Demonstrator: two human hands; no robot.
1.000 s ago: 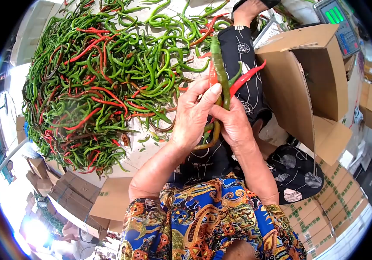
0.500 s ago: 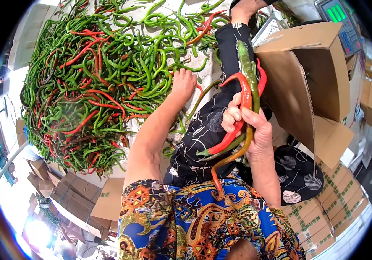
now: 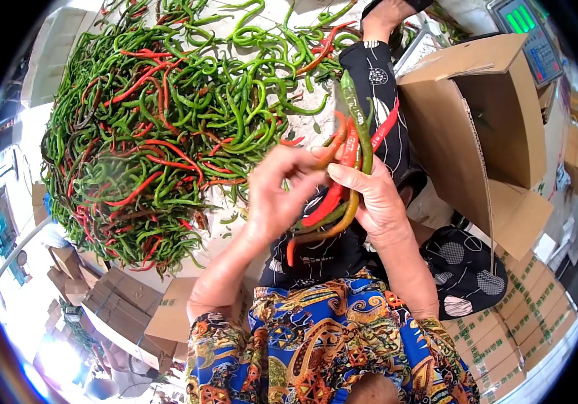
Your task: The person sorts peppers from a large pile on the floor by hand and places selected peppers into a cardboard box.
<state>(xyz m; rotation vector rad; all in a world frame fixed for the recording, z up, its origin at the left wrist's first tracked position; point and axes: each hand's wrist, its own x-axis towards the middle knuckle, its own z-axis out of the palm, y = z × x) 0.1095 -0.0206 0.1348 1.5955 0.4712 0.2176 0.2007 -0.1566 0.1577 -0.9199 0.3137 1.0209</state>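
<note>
My right hand [image 3: 373, 198] is closed around a small bunch of long chili peppers [image 3: 348, 145], red, green and brownish-olive, held above my lap. Their tips stick out above and below the fist. My left hand [image 3: 279, 188], slightly blurred, is right beside the bunch, its fingers pinching an orange-red chili pepper [image 3: 331, 149] against the others. To the left lies a big heap of chili peppers [image 3: 148, 141], mostly green with red ones mixed in, on a pale surface.
An open cardboard box [image 3: 440, 135] stands to the right, with a digital scale [image 3: 528, 40] behind it. Flat printed cartons [image 3: 524, 310] lie at lower right. More cardboard boxes [image 3: 121, 303] are at lower left. Loose green peppers [image 3: 248, 27] spread along the far side.
My left hand has moved from the edge of the heap to the bunch, bringing an orange-red chili pepper. The right hand keeps its bunch and has shifted slightly left.
</note>
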